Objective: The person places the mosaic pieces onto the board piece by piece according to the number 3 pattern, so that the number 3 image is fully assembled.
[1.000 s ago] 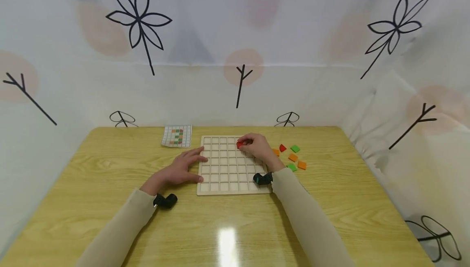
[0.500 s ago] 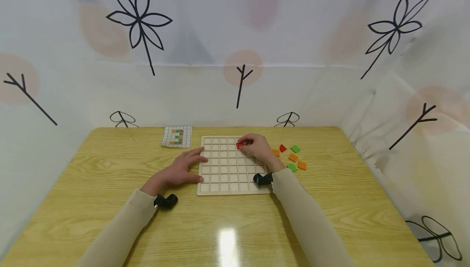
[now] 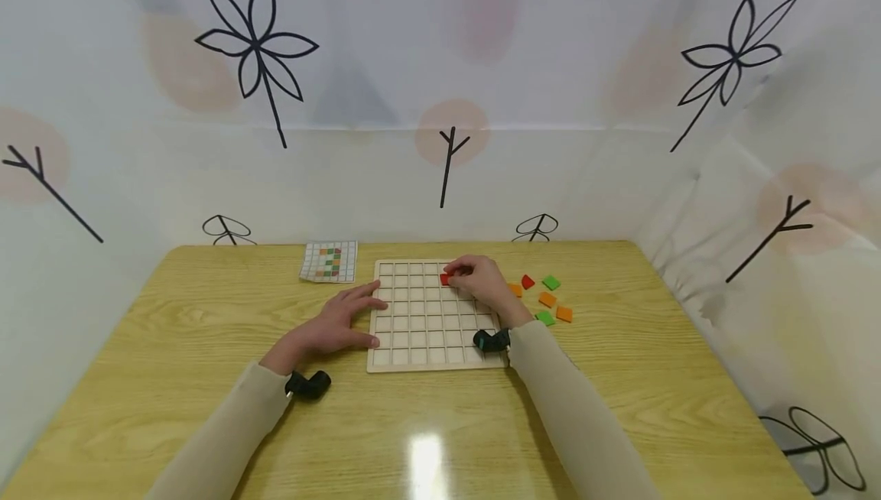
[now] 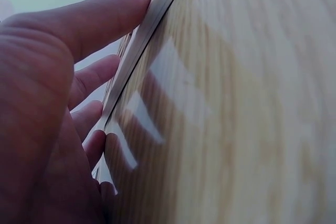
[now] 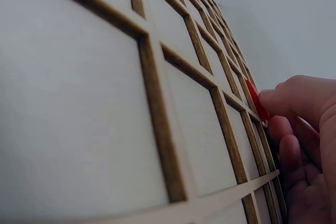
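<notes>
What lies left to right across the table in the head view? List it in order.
Small printed pattern card → left hand → pale wooden grid board → small red square tile pinched by right hand → loose orange, red and green tiles.

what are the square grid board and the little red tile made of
Pale square grid board: looks like unvarnished light wood, thin brown-edged strips over a matte base, possibly laser-cut. Small red tile pinched by the right hand: smooth, evenly coloured; plastic or painted wood, unclear.

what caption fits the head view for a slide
Right hand pinches a red tile over the board; left hand steadies its edge.
</notes>
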Available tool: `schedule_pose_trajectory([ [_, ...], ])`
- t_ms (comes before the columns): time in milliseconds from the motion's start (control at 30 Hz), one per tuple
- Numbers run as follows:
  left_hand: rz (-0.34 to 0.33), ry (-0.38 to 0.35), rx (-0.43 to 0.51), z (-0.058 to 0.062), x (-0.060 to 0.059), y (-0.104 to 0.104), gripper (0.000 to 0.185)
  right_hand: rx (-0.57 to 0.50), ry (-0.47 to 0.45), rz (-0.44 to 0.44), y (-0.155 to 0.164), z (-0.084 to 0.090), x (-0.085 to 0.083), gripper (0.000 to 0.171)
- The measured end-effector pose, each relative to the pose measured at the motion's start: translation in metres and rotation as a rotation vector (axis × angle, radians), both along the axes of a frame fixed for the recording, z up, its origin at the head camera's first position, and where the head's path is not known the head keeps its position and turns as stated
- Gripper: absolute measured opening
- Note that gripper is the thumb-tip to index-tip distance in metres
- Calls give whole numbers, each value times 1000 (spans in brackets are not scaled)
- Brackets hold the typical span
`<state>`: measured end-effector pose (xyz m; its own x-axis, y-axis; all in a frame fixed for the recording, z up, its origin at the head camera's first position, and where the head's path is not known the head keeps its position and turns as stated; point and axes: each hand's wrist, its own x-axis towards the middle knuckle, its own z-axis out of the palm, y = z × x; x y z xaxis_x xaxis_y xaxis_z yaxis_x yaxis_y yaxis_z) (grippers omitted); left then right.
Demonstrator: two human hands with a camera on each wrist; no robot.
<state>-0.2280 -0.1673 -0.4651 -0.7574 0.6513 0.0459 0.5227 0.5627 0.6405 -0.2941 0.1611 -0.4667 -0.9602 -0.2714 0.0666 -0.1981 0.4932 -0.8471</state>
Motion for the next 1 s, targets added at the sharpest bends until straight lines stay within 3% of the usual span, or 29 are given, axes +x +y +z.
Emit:
schedule_pose_trajectory([
  [633, 3, -4, 15, 3, 1, 1, 59, -36, -16, 21, 2, 1, 1, 17],
  [1000, 6, -12, 1, 3, 4, 0, 59, -7, 10, 29, 16, 18, 6, 26],
])
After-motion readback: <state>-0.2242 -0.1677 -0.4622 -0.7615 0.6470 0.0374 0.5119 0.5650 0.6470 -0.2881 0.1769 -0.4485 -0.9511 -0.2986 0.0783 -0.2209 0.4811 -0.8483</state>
